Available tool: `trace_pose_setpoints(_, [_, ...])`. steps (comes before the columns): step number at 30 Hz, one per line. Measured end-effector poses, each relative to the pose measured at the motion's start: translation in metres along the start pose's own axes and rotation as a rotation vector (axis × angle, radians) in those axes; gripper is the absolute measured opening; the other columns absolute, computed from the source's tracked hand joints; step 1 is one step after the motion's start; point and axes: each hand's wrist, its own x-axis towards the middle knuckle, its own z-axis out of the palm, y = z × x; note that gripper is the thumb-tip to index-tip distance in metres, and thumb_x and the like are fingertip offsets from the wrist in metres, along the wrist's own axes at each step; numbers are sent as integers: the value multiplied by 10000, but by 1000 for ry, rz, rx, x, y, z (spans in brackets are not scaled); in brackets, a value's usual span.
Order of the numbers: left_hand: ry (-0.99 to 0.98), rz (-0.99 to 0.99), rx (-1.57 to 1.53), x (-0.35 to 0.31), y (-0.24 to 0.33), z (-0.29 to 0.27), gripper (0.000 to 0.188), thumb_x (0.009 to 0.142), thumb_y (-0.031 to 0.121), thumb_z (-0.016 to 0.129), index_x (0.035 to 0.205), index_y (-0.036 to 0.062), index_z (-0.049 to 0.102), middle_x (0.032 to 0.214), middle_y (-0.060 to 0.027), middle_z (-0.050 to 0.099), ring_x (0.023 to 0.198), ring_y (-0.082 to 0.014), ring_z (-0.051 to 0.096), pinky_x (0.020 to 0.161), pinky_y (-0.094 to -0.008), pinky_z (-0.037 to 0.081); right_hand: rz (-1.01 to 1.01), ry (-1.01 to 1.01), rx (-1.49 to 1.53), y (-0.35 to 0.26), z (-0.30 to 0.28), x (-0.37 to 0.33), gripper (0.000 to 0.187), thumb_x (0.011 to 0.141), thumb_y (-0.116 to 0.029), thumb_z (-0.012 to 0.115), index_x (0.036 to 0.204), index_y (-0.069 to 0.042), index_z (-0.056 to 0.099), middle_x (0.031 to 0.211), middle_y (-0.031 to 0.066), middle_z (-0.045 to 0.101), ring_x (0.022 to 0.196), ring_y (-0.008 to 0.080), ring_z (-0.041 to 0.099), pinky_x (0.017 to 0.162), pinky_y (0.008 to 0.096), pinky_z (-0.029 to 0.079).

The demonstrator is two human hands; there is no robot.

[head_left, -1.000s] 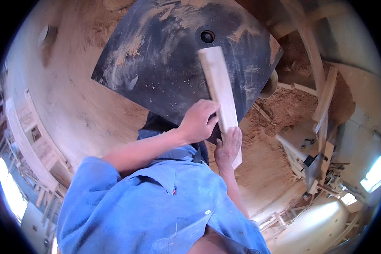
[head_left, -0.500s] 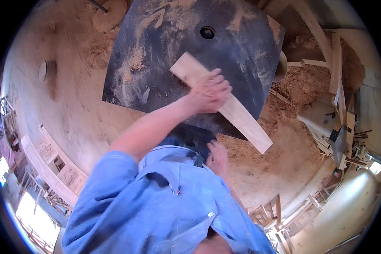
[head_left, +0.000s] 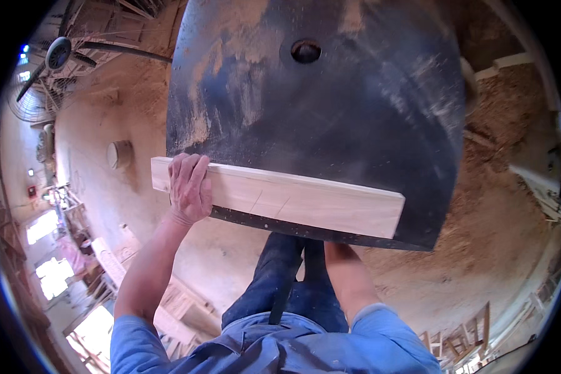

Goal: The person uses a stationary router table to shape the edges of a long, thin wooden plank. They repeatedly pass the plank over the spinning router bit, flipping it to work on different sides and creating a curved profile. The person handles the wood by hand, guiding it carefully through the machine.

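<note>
A pale wooden board with pencil-like slanted marks lies along the near edge of the dark machine table, its left end jutting past the table's side. My left hand is closed over the board near that left end, with fingers over its far edge. My right forearm reaches forward under the table's near edge. The right hand itself is hidden below the tabletop. Farther back, a round hole opens in the table, with a dark part inside it.
Sawdust streaks the tabletop and heaps on the floor to the right. A fan stands at the far left, and a round drum-like object sits on the floor left of the table. Timber pieces lie behind at the left.
The board has turned from diagonal to nearly level and come to the near edge. My left hand has shifted from its middle to its left end. The right hand has gone under the table.
</note>
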Motion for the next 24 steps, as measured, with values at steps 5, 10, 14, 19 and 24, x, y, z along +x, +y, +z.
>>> trace_pose_setpoints(5, [-17,5,-22,2,-3,2,417,941,146,568,1273,-92,652,1202,-245,633,1099,-442,581,1025,-551,458,93,-5,-66,13,54,-12,261,1014,-123,640,1244,-34,724,1145,172,775,1094,350,737,1021,474,563])
trace_pose_setpoints(10, [-18,-1,-12,6,-1,2,417,918,143,555,1237,-103,664,1153,-263,638,1059,-430,587,991,-538,467,119,-13,-152,31,57,-29,263,1018,-132,640,1248,-37,724,1148,170,775,1096,351,737,1019,473,564])
trace_pose_setpoints(14, [-27,-12,-6,5,-4,2,419,911,160,543,1215,-102,667,1144,-268,638,1045,-432,585,976,-534,469,99,-4,-241,48,40,-29,265,1020,-140,639,1250,-39,725,1151,169,776,1098,353,737,1017,472,564])
trace_pose_setpoints(19, [-28,8,0,4,-8,3,430,955,204,514,1225,-101,654,1157,-274,638,1049,-428,587,970,-544,466,90,25,-327,63,15,-37,268,1024,-149,639,1253,-42,725,1154,167,776,1101,354,737,1015,471,564])
trace_pose_setpoints(24, [-27,71,-12,9,-12,11,450,1054,259,446,1244,-98,643,1172,-276,646,1065,-427,593,967,-553,464,87,82,-346,65,10,-35,270,1027,-158,638,1257,-45,726,1157,165,776,1103,355,738,1014,470,564])
